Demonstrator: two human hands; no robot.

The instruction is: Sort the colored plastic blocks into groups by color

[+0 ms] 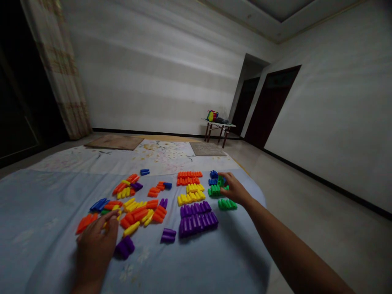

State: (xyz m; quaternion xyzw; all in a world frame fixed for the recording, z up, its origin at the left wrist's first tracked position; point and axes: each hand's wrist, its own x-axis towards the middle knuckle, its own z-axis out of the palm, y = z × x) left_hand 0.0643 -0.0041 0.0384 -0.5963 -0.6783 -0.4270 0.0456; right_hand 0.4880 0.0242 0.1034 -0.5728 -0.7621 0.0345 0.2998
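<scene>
My right hand (234,190) is at the green and blue pieces on the right, its thumb and fingers curved round a green piece (220,180). Just below lies a green row (227,204). Orange rows (188,178), yellow rows (191,197) and purple rows (198,222) stand beside it to the left. My left hand (99,237) is low over the mixed pile, fingertips by a yellow piece; whether it grips one is too blurred to tell. Loose orange pieces (134,217) and a purple piece (125,247) lie near it.
The pieces lie on a light blue cloth (147,273). Two flat mats, a brown one (114,142) and a grey one (208,149), lie at its far side. Beyond stands a small table (219,122) with a colourful bag (212,116). A single purple piece (168,235) sits mid-front.
</scene>
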